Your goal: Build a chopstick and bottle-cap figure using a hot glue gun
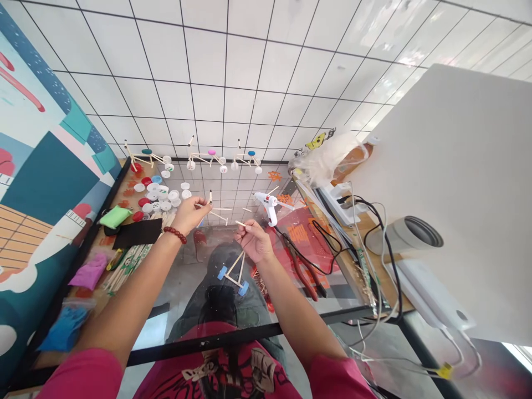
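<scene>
My left hand (192, 214), with a bead bracelet on its wrist, pinches a short wooden stick (210, 198) that has a dark tip. Between the fingertips of my right hand (254, 239) is another short pale stick piece (240, 223). The two pieces are apart. Just below my right hand a triangular stick frame (235, 270) with blue end pieces lies on the glass tabletop. Loose thin sticks (220, 216) lie between and beyond my hands. A white glue gun (268, 206) stands just right of my right hand.
Several stick models with bottle-cap wheels (208, 160) line the back edge. Loose bottle caps (160, 197), a black sheet (138, 233) and bagged clay (89, 270) are at left. Pliers (301, 269), a black cable (320, 269) and a power strip (338, 202) are at right.
</scene>
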Tool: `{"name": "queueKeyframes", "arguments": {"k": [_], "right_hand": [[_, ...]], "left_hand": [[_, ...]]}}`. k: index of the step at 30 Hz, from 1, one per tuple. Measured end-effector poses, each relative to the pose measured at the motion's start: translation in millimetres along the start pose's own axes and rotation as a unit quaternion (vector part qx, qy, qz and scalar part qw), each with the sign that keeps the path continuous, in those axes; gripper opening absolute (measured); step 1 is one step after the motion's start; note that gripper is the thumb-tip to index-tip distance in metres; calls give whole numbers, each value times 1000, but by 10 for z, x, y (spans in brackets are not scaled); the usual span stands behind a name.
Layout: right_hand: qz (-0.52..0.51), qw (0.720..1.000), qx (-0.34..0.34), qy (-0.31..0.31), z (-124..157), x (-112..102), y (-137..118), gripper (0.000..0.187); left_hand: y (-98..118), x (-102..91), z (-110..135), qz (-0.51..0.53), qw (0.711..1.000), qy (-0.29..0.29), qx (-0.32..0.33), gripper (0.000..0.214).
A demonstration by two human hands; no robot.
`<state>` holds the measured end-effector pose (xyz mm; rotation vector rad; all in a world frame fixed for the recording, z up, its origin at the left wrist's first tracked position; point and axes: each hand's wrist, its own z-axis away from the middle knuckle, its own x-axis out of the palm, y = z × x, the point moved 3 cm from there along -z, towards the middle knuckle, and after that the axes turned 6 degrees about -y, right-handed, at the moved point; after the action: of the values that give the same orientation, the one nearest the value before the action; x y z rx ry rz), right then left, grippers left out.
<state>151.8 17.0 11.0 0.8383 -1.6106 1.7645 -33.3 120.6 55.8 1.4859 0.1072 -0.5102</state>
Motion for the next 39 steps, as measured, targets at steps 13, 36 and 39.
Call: {"name": "queueKeyframes", "arguments": {"k": [13, 36, 39], "right_hand": [[180, 974, -115, 74, -177, -123, -166, 16], [368, 898, -193, 140, -160, -207, -149, 24], [374, 898, -189, 136, -169, -199, -130, 25]], "left_hand": [[-128, 32, 316, -41, 963, 169, 207, 15], [-156, 243, 394, 3, 957, 197, 211, 11], [-144, 264, 388, -4, 956, 205, 212, 10]]}}
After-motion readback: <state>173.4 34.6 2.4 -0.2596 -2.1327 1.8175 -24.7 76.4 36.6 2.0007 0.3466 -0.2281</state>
